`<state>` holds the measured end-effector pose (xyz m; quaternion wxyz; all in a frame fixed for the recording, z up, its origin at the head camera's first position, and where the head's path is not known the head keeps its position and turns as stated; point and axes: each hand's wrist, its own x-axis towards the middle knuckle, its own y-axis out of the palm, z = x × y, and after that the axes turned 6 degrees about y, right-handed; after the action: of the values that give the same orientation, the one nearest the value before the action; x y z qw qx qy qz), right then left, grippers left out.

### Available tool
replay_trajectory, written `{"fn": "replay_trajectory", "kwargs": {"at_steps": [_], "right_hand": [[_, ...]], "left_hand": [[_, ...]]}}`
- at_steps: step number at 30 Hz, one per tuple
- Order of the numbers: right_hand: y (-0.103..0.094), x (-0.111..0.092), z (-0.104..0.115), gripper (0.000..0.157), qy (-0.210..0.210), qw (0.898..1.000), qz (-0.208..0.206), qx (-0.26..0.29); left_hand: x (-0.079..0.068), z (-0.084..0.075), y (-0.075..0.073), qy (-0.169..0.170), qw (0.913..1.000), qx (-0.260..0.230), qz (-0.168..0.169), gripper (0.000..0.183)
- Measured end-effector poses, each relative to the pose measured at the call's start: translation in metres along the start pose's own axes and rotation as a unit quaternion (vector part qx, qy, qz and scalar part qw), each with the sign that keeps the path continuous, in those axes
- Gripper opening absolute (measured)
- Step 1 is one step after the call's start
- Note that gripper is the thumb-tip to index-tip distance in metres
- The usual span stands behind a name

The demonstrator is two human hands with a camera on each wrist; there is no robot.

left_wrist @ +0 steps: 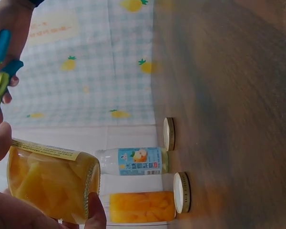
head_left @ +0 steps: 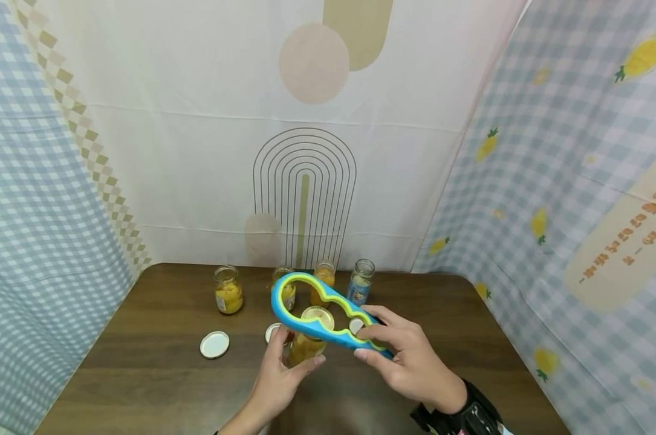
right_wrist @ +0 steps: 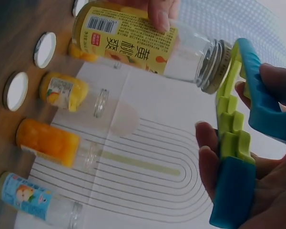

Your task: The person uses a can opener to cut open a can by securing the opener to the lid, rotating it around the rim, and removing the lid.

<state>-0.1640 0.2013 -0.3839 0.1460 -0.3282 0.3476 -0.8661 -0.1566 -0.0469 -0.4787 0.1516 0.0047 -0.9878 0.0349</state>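
My left hand (head_left: 277, 379) grips a glass jar of yellow fruit pieces (left_wrist: 52, 181) with a yellow label, held up in front of me. Its metal lid (right_wrist: 218, 67) is on. A blue and lime-green jar opener (head_left: 328, 333) with scalloped inner edges is in my right hand (head_left: 406, 356), fingers and thumb round its handle end. From the head view the opener's wide loop overlaps the jar's lid. In the right wrist view, the loop end is right at the lid's rim.
Along the back of the wooden table (head_left: 142, 386) stand lidless jars: two of yellow fruit (head_left: 229, 297) (right_wrist: 62, 90), one of orange fruit (right_wrist: 47, 143) and one blue-labelled (head_left: 359, 289). Loose lids (head_left: 214, 345) lie in front of them. Cloth curtains (head_left: 197, 151) hang around.
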Motion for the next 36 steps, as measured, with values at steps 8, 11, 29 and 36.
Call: {"fn": "replay_trajectory", "kwargs": {"at_steps": [8, 11, 29, 36], "right_hand": [[0.005, 0.011, 0.002, 0.01, 0.049, 0.997, 0.059, 0.004], [0.006, 0.012, 0.002, 0.008, 0.059, 0.995, 0.076, -0.01], [0.004, 0.016, 0.002, 0.016, 0.046, 0.993, 0.094, -0.055], [-0.008, 0.024, -0.012, 0.016, 0.023, 0.991, 0.129, -0.009]], "left_hand": [[0.002, 0.002, -0.001, -0.013, 0.9997, 0.008, 0.018, 0.07], [0.004, 0.003, 0.0, -0.018, 0.9996, 0.01, 0.017, 0.066], [0.013, 0.007, -0.002, -0.019, 0.9989, 0.009, 0.042, 0.066], [0.031, 0.01, -0.025, -0.018, 0.9827, 0.023, 0.183, 0.066]]}}
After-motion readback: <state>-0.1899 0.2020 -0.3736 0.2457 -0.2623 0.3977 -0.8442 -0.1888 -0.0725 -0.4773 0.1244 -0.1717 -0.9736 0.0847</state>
